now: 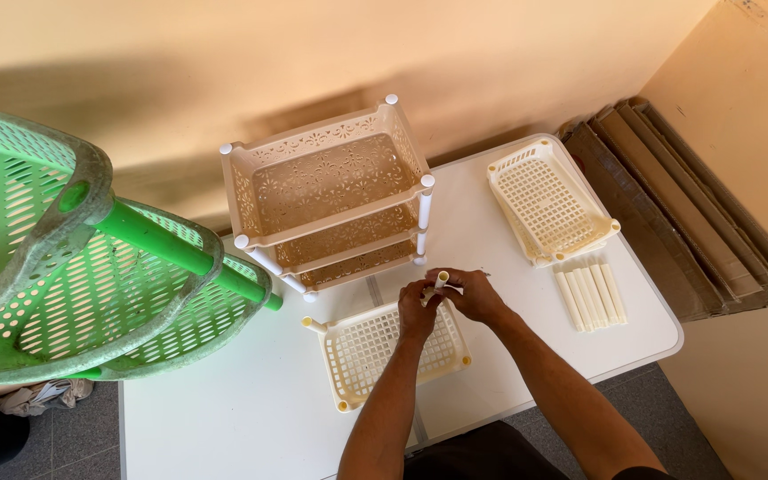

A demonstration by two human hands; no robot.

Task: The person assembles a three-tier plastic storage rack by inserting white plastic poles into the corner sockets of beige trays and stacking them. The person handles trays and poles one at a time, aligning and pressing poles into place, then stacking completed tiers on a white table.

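On the white desk (251, 400) one cream basket tray (388, 351) lies flat, and both hands meet over its far edge. The left hand (416, 311) and right hand (477, 295) pinch one short cream tube (441, 280) between their fingertips, upright above the tray's far right corner. One tube already stands in the tray's far left corner. Beyond the tray stands one assembled three-tier cream rack (331, 200). To the tray's right lie five loose tubes (590, 296) side by side, with a stack of trays (548, 200) behind them; their number cannot be told. A green rack (82, 267) stands left of the tray.
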